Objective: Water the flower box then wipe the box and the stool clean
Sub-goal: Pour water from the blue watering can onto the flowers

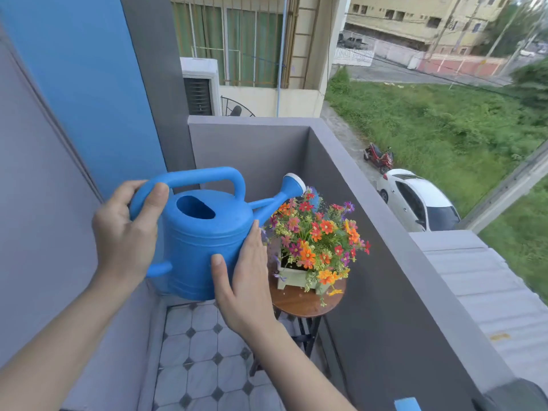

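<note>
A blue watering can [204, 241] hangs in the air in front of me, its white-faced spout rose [295, 183] above the flowers. My left hand [124, 232] is closed around the rear of its handle. My right hand [246, 280] presses flat against the can's lower right side. A pale green flower box [292, 277] full of orange, red and purple flowers [318, 238] stands on a round wooden stool [305, 304] with black legs, in the balcony's corner. No water is visible at the spout.
A grey balcony wall [394, 262] runs along the right and behind the stool. The floor [201, 366] is pale tile with dark diamonds. A blue and grey wall [74, 114] stands on the left. A blue object [407, 404] shows at the bottom edge.
</note>
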Demonstrator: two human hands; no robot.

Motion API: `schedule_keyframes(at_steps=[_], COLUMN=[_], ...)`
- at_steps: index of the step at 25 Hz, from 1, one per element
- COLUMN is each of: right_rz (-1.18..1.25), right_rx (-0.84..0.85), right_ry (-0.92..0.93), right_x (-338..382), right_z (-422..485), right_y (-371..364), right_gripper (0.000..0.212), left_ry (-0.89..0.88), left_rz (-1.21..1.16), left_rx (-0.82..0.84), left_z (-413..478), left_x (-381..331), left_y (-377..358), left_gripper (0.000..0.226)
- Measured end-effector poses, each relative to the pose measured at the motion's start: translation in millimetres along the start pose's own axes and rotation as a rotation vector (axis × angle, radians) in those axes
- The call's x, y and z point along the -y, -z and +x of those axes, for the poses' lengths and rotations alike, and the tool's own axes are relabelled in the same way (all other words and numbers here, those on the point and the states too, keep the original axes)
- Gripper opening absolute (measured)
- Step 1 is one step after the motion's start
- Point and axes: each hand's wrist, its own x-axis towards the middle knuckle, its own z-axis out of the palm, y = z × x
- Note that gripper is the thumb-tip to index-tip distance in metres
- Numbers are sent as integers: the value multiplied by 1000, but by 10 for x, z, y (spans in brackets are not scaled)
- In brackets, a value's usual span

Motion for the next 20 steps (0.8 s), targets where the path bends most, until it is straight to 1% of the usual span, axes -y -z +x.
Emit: schedule_keyframes(at_steps=[3,5,6,9,10,11,13,17,20], right_rz=[-21,-24,-23,36,49,50,41,77,137], right_rx=[67,188,227,249,270,311,376,492,538], right_ry=[53,35,37,48,62,71,46,18,-13], right_x=[-249,-592,-725,-843,-973,-1214,-1760,-2872,-3649], right_z=[23,72,46,-93,-143,-177,-208,-474,-547], right_y=[-269,-657,-835,-852,-951,-1201,-1660,-2624,-3225], right_gripper=[82,82,82,80,78,75,71,70,63], left_ry=[102,127,119,145,162,180,204,248,292], left_rz=[-76,-39,-12,-47,-57,-45,12,1,39], left_rx=[-48,-121,-131,-102,-111,-158,-230,-331,-360], left_z=[-220,-352,-438,-738,-827,-941,-1185,-1800,-2119], left_x=[360,880,1130,1386,1551,1882,2577,4096,5135], left_y=[116,220,259,270,281,295,245,172,77], left_gripper=[33,36,38,56,61,62,57,35,32])
